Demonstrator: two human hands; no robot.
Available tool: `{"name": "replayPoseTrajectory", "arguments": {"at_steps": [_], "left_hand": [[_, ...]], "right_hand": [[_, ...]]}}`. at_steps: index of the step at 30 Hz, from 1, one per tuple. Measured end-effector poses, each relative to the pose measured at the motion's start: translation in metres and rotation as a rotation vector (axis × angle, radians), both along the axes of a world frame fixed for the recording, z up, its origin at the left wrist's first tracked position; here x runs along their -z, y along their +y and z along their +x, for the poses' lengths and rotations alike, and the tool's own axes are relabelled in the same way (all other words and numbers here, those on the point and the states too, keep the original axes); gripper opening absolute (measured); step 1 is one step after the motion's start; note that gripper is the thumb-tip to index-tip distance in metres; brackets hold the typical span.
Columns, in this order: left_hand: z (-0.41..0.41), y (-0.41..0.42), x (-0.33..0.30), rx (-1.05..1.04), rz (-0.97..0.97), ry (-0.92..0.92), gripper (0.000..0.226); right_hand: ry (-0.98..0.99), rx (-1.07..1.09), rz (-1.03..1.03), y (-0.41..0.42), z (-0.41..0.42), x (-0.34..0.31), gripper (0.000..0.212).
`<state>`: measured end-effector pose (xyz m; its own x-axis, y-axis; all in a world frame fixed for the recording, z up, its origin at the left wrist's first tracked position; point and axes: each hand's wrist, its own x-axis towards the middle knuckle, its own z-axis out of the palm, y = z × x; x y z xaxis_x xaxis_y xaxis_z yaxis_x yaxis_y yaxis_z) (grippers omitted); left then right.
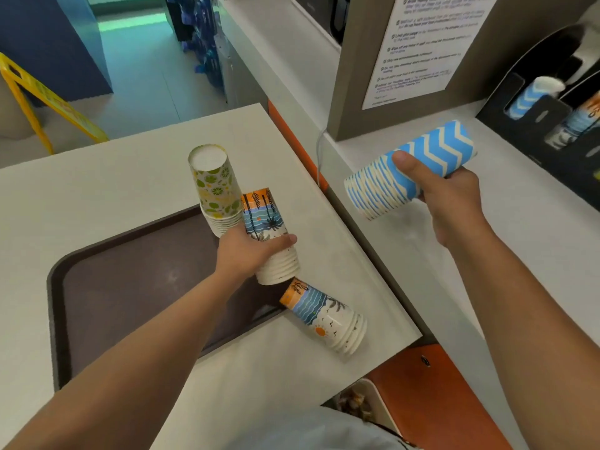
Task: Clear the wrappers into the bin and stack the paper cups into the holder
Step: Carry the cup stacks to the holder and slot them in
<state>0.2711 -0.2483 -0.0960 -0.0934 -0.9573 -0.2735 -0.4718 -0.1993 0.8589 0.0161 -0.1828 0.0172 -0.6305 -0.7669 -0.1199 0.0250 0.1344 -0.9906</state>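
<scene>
Right hand: a nested stack of blue zigzag cups (412, 168) is gripped by the right hand (451, 196), thumb across the upper side and fingers curled beneath; the stack is held on its side in the air, bases toward the black cup holder (532, 125).
Left hand: a beach-print stack (268, 233), rims down at the corner of the brown tray (130, 287), is wrapped by the left hand (250, 251).
Other stacks: a lime-print stack (216, 190) stands rims down just beside the held beach-print one; a second beach-print stack (324, 315) lies on its side on the bench (97, 196), off the tray.
Holder: blue zigzag cups are already seen in one slot and a beach-print stack in the slot beside it.
Bin: a container (357, 404) with what may be wrappers is glimpsed below the bench edge; its contents cannot be told for sure.
Step in hand: judged to be the seating of the blue stack in the holder.
How it is best done: the stack is probably best lined up with the matching slot before being pushed in, and gripped evenly so the nested cups are not pulled apart.
Risk: the toppled stack near the bench edge could be knocked off by the left forearm.
</scene>
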Motion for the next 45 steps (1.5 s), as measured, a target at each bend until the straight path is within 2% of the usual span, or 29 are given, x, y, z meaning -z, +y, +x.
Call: {"name": "replayPoseTrajectory", "arguments": {"at_steps": [8, 13, 15, 19, 25, 29, 33, 35, 36, 39, 42, 43, 45], "left_hand": [[-0.001, 0.003, 0.002, 0.024, -0.122, -0.088, 0.058], [-0.005, 0.003, -0.006, 0.017, -0.154, -0.053, 0.055], [-0.009, 0.001, -0.011, 0.03, -0.166, -0.038, 0.053], [-0.024, -0.005, -0.018, 0.064, -0.184, -0.017, 0.049], [-0.062, -0.013, -0.021, 0.075, -0.16, 0.0, 0.046], [-0.085, -0.018, -0.031, 0.09, -0.161, 0.01, 0.045], [-0.097, -0.029, -0.033, 0.087, -0.143, 0.056, 0.042], [-0.1, -0.034, -0.032, 0.082, -0.131, 0.067, 0.043], [-0.101, -0.036, -0.031, 0.086, -0.13, 0.068, 0.044], [-0.104, -0.042, -0.031, 0.089, -0.137, 0.058, 0.048], [-0.109, -0.047, -0.034, 0.098, -0.153, 0.043, 0.046], [-0.112, -0.048, -0.034, 0.101, -0.154, 0.042, 0.047], [-0.115, -0.05, -0.035, 0.105, -0.147, 0.042, 0.05]], "right_hand": [[-0.041, -0.006, 0.026, 0.007, 0.008, 0.02, 0.06], [-0.062, 0.005, 0.02, 0.003, 0.007, 0.017, 0.069], [-0.082, 0.02, 0.015, 0.001, 0.004, 0.014, 0.068], [-0.15, 0.088, -0.01, 0.001, -0.015, 0.003, 0.051], [-0.24, 0.28, -0.069, -0.003, -0.084, -0.03, 0.043], [-0.17, 0.41, -0.145, -0.015, -0.15, -0.067, 0.061], [-0.086, 0.479, -0.202, -0.033, -0.216, -0.113, 0.056], [-0.05, 0.51, -0.178, -0.038, -0.251, -0.129, 0.071], [-0.035, 0.547, -0.171, -0.04, -0.27, -0.134, 0.078], [0.028, 0.586, -0.176, -0.036, -0.318, -0.14, 0.081], [0.126, 0.606, -0.155, -0.032, -0.354, -0.131, 0.099], [0.154, 0.618, -0.137, -0.033, -0.36, -0.125, 0.097], [0.219, 0.616, -0.075, -0.031, -0.342, -0.121, 0.076]]}}
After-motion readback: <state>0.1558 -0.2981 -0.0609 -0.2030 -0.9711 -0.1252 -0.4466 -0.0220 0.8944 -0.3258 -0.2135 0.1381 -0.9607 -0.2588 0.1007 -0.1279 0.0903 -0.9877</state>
